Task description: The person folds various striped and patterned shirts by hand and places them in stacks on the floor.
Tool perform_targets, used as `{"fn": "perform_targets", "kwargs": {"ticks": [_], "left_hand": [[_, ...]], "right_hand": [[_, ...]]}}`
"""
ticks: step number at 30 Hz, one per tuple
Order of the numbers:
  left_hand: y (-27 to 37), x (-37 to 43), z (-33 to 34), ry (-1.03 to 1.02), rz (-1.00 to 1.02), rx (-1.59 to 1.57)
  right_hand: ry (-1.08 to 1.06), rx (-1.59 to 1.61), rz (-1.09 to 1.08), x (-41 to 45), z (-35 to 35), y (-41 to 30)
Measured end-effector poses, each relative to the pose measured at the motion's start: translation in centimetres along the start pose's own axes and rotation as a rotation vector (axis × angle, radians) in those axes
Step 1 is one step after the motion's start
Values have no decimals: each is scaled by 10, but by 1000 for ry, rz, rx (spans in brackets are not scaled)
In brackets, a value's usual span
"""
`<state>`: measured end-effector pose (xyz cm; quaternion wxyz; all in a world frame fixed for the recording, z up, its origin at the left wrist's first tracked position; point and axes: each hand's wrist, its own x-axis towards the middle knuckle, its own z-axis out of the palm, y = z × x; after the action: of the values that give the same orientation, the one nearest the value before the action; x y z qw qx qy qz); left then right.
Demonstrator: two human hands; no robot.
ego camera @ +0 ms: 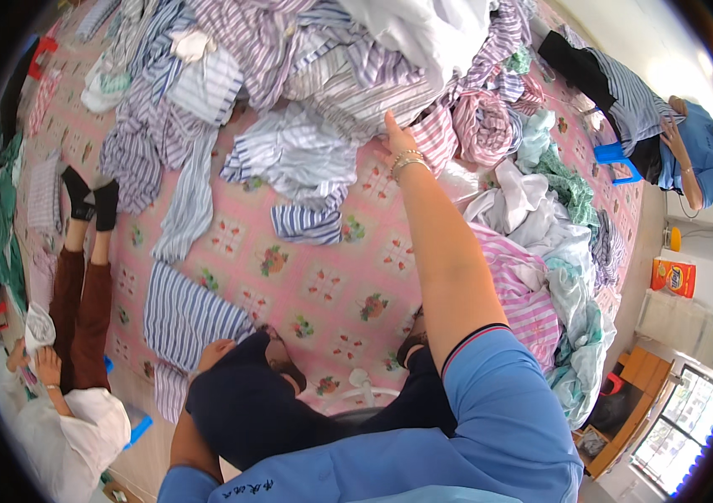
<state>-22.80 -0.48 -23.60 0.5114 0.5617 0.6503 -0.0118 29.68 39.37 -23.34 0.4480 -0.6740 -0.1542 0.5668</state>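
My right hand (399, 143) reaches forward to the near edge of a large heap of striped garments. Its fingers are apart, beside a grey-brown striped cloth (363, 104) and a red-and-white striped cloth (435, 138). My left hand (215, 353) rests low by my left knee, next to a flat blue-and-white striped cloth (193, 314). The knee partly hides that hand, so its grip is unclear. Between my hands lie a crumpled pale blue striped garment (300, 151) and a small blue-and-white striped piece (307, 224).
A pink patterned floor sheet (325, 283) lies under everything. To the right run loose pink striped cloth (520, 283) and pale green cloth (573, 352). A seated person (73, 421) at left handles white cloth; another person (690, 144) at right holds striped cloth near a blue stool (617, 163).
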Motion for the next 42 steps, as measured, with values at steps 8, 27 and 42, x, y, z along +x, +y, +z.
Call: {"fn": "perform_targets", "kwargs": {"ticks": [8,27,42], "left_hand": [[222,-7,-125,363,-5,-519],[342,-218,-24,167,1042,-441],[438,-252,-30,231,1088,61]], "right_hand": [[-153,-416,-241,-104,-18,-51],[-2086,-381,-924,-576,-61,-82],[-505,-955,-1211,-598,-99,-76]]}}
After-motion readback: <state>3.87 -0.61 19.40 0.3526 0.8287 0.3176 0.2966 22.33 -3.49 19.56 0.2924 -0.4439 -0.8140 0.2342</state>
